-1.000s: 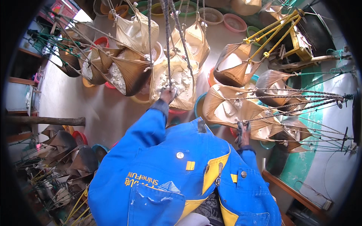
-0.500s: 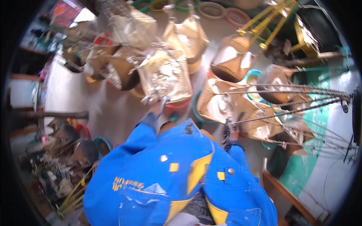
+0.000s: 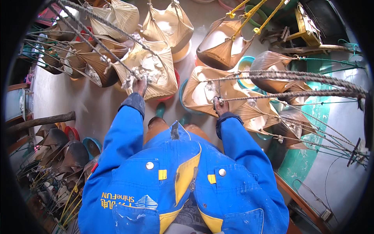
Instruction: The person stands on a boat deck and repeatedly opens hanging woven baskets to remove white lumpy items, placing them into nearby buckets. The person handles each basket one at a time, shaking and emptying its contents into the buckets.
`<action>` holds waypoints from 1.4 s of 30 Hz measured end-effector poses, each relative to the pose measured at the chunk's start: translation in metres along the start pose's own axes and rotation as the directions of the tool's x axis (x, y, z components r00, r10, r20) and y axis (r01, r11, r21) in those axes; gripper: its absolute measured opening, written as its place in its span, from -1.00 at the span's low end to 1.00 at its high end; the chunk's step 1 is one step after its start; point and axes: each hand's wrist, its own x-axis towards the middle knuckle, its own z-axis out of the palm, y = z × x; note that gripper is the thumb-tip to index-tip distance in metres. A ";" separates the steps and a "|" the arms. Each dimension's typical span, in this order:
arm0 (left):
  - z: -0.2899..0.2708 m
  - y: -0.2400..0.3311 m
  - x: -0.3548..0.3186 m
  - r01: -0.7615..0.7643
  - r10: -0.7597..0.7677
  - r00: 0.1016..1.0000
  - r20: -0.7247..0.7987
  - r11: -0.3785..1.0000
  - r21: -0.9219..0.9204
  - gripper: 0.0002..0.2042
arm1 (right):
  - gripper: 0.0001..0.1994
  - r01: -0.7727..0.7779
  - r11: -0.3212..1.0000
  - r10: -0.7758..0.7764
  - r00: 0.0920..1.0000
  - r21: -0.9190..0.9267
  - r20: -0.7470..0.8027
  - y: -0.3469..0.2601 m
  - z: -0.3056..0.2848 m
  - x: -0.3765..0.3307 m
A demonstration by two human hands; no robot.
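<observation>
At 11 and 1 o'clock, left hand (image 3: pixel 140 85) and right hand (image 3: pixel 221 107) touch cloth slings (image 3: pixel 164 80), fingers' grip indeterminable; apparent steadying next requires balance.

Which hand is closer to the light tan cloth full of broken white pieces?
Left. The left hand is at the near edge of that light tan cloth; the right hand is off to its right, at another hanging cloth.

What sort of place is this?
Perhaps a small straining workshop: rope holds up cloth slings, some with white lumps inside, and plastic basins stand beneath or beside them.
</observation>
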 end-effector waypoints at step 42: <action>-0.013 -0.013 0.033 -0.022 0.002 0.981 0.192 0.994 0.103 -0.73 | -0.75 0.339 0.810 -0.407 0.913 -0.479 -0.043 0.001 0.015 0.007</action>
